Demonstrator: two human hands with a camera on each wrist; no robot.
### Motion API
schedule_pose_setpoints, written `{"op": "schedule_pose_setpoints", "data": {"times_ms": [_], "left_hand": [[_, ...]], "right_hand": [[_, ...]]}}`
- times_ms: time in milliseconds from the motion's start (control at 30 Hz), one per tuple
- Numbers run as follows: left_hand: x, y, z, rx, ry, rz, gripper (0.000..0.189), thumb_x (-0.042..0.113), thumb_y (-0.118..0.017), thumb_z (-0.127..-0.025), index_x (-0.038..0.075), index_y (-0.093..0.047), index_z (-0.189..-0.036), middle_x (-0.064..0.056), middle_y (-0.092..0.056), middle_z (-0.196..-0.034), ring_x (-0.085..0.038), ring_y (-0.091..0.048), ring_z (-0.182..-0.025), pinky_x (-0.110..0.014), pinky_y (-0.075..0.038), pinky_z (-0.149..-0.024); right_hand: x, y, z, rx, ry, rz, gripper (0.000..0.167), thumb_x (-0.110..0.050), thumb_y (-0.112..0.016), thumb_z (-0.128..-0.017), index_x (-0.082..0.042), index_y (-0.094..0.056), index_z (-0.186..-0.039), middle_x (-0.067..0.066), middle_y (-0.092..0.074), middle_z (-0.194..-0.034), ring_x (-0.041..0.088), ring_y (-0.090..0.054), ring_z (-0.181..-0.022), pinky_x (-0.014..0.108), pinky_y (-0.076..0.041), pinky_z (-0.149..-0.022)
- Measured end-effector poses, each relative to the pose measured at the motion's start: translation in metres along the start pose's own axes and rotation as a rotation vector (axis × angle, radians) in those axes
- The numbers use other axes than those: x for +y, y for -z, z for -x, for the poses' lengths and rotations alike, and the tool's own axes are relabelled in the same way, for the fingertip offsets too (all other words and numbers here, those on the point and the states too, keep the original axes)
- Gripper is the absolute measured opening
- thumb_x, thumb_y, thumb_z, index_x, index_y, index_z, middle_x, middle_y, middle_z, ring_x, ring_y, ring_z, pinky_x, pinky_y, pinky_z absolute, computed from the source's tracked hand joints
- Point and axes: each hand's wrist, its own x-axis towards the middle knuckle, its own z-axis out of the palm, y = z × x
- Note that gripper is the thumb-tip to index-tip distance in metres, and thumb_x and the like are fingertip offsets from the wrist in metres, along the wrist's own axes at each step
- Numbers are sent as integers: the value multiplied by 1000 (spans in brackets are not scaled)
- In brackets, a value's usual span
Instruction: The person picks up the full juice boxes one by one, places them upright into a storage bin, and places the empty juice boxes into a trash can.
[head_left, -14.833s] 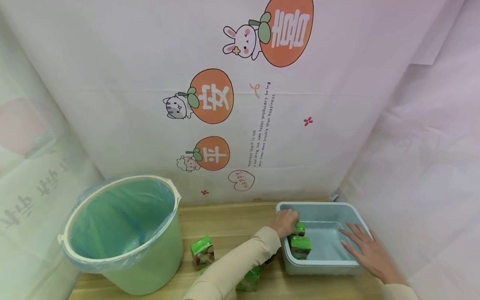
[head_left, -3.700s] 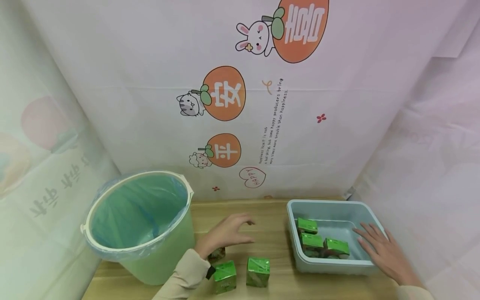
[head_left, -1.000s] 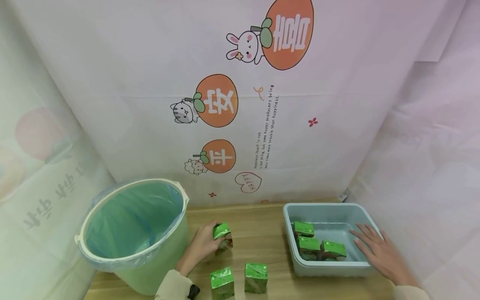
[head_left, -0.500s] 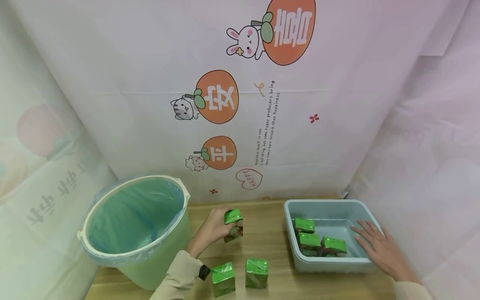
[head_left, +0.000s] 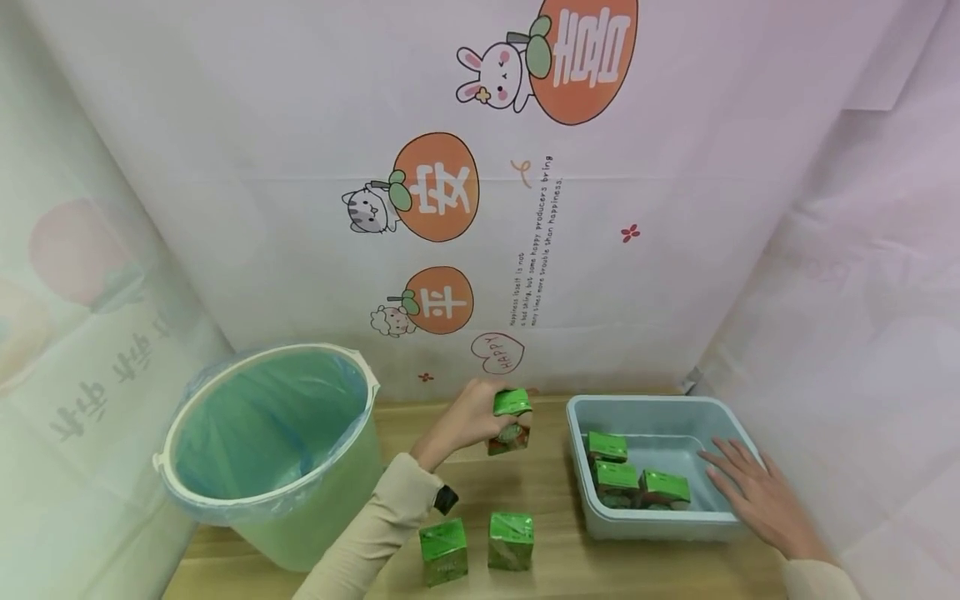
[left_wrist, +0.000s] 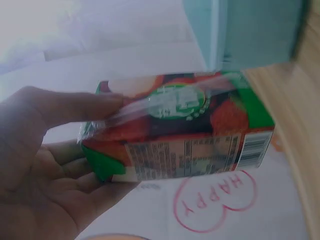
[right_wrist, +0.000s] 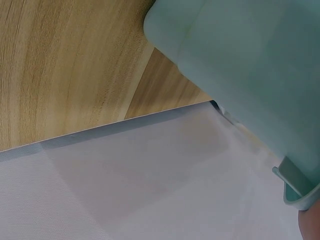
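Pinching boxy green-topped carton (head_left: 512,425), left hand (head_left: 467,418) seems mid-carry; pale-blue plastic tub (head_left: 652,451) beyond fingertips likely demands lift; right hand (head_left: 767,502) spread.

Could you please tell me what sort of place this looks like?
Probably a small makeshift work booth: pale printed sheets enclose a wood-grain surface on three visible sides, with a lined bucket and blue tub standing on it.

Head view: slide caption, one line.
Left hand holds a green-topped carton between a lined bucket and a blue bin with three cartons inside; right hand at the bin's right side.
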Motion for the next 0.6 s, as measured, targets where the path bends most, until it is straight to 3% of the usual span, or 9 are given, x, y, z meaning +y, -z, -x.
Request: {"op": "schedule_pose_setpoints", "data": {"times_ms": [300,600], "left_hand": [[33,-8,-49,-107,-72,28,33,7,-82,-93,-3,-73,-123,-9,-74,-101,-8,-55,-72,-19,-45,-63],[59,-31,-88,-180,-131,34,34,10,-79,-96,-1,-72,-127,-7,-75,-106,-5,-61,-78,-14,-49,-68]], "right_hand": [[3,3,-2,-15,-9,-9,46,-32,-50,-112,-1,-63,-143,32,-46,-156,53,-28,-152,57,9,-128],[3,-1,0,7,10,11,43,-30,-52,-111,-2,-65,-141,30,-49,-155,54,-33,-149,55,6,-128]]}}
